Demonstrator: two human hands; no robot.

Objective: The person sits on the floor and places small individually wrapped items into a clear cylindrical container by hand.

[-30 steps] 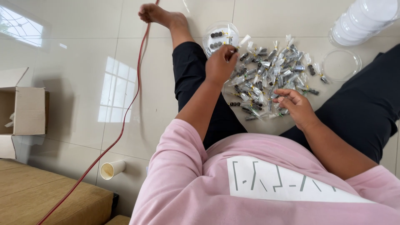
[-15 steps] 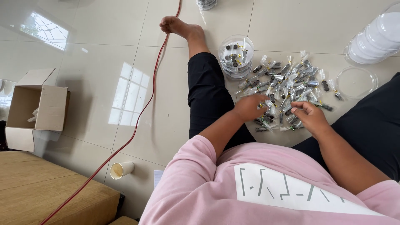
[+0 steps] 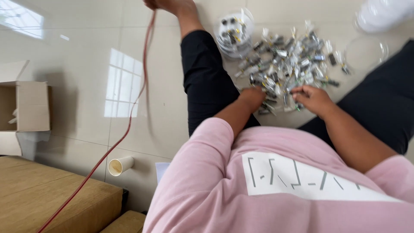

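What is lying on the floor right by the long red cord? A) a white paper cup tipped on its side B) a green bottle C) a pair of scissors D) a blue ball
A: a white paper cup lies on its side on the tiles just beside the red cord.

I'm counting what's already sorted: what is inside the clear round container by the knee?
The clear round container holds a handful of small dark parts in clear bags, like those in the pile beside it. The picture is blurred, so their number and anything underneath cannot be told.
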